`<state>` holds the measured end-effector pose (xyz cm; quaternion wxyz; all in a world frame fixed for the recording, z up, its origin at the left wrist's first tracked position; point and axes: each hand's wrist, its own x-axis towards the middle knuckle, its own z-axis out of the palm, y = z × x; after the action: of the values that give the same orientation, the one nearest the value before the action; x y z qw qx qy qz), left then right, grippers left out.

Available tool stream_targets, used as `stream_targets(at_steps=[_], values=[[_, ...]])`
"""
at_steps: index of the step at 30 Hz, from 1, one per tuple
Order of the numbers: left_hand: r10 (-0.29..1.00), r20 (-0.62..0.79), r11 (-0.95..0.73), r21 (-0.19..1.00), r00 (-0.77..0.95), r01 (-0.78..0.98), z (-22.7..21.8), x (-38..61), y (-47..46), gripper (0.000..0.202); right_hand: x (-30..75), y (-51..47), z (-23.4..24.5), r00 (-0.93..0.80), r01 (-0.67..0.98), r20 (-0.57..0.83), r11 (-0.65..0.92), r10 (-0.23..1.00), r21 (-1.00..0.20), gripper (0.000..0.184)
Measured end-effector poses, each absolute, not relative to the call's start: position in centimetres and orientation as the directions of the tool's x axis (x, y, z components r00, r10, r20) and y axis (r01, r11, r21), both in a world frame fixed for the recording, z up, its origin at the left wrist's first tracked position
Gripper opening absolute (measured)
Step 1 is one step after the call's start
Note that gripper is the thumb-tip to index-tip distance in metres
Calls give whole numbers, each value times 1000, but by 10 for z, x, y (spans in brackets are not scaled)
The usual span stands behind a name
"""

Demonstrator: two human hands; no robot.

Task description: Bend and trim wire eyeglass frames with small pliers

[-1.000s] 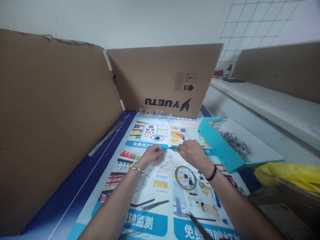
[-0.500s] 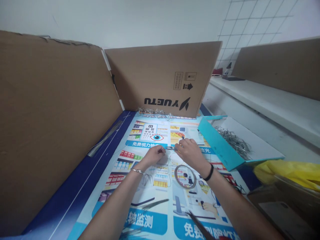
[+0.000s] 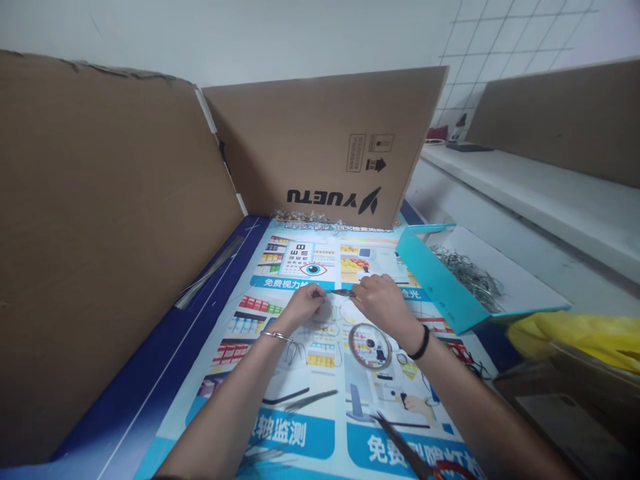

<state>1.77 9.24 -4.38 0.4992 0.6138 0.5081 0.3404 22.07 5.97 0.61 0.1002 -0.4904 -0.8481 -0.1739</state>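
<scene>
My right hand (image 3: 383,303) is wrapped round a pair of pliers (image 3: 342,293), whose slim metal jaws point left. My left hand (image 3: 306,305) is closed in a pinch at the jaw tips, on what looks like a thin wire, mostly hidden by the fingers. Below the hands lies a round coil of wire (image 3: 370,366) on the printed sheet. Nearer to me are a bundle of straight cut wires (image 3: 311,400) and scissors (image 3: 400,441) with red-orange handles. Bent wire pieces (image 3: 295,352) lie beside my left wrist.
An open turquoise box (image 3: 440,287) full of bent wire pieces stands at the right. Cardboard panels (image 3: 320,147) wall off the back and left. Wire scraps (image 3: 305,217) lie along the back panel, more straight wires (image 3: 210,272) at left. A yellow bag (image 3: 575,340) sits at right.
The plier jaws look narrower than before, as if turned or closed. Both hands stay in nearly the same place, and the view has shifted slightly.
</scene>
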Motion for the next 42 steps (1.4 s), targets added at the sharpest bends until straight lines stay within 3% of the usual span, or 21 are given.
stream_targets(at_steps=[12,29,42], values=[[965,-217,203,974,145,106,-30,15,90,13,216,56,11,-432,902,301,417,850,114,18],[940,-334,340,932,67,-129,-37,32,79,12,214,57,8,-414,910,274,394,868,127,16],[936,-349,304,864,-44,-401,-31,29,82,15,206,68,14,-411,911,297,395,862,114,19]])
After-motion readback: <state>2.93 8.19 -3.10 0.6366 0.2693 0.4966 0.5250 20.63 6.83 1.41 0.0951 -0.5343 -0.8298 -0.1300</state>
